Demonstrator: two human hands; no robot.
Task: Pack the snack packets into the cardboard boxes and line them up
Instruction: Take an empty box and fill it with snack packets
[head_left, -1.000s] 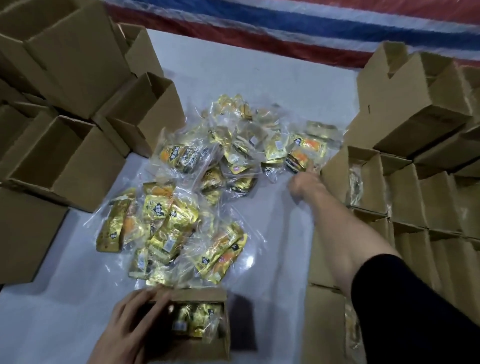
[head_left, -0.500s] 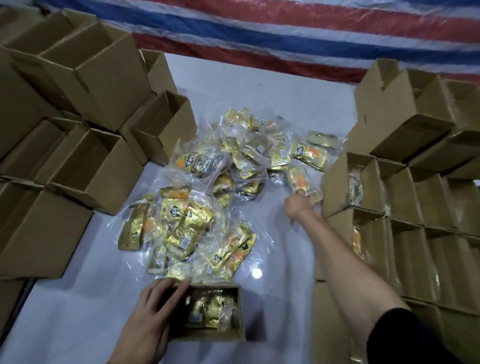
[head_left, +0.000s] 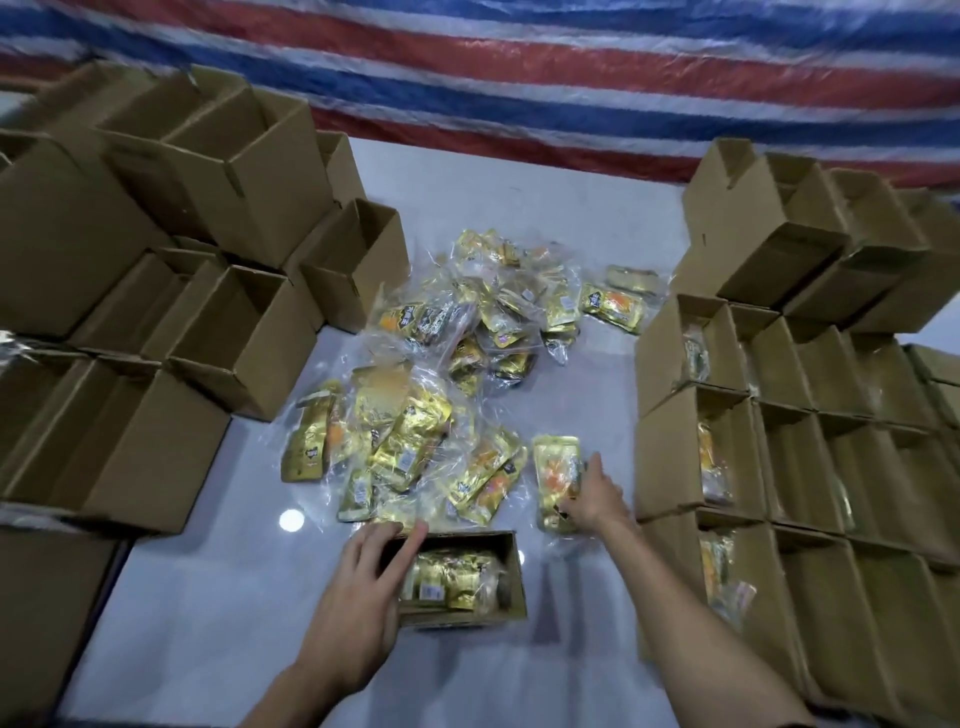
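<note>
Packing station: one box being filled.
Left hand (head_left: 363, 577) rests on the left rim of the open box (head_left: 467, 619), which holds gold packets. Right hand (head_left: 592, 499) grips a snack packet (head_left: 556, 467) beside the loose pile (head_left: 410, 431).

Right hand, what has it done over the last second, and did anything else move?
The right hand took hold of a gold snack packet at the far right edge of the packet pile and drew it back toward the person, next to the open cardboard box. The left hand stayed resting on that box's left end; the pile and the surrounding boxes kept their places.
</note>
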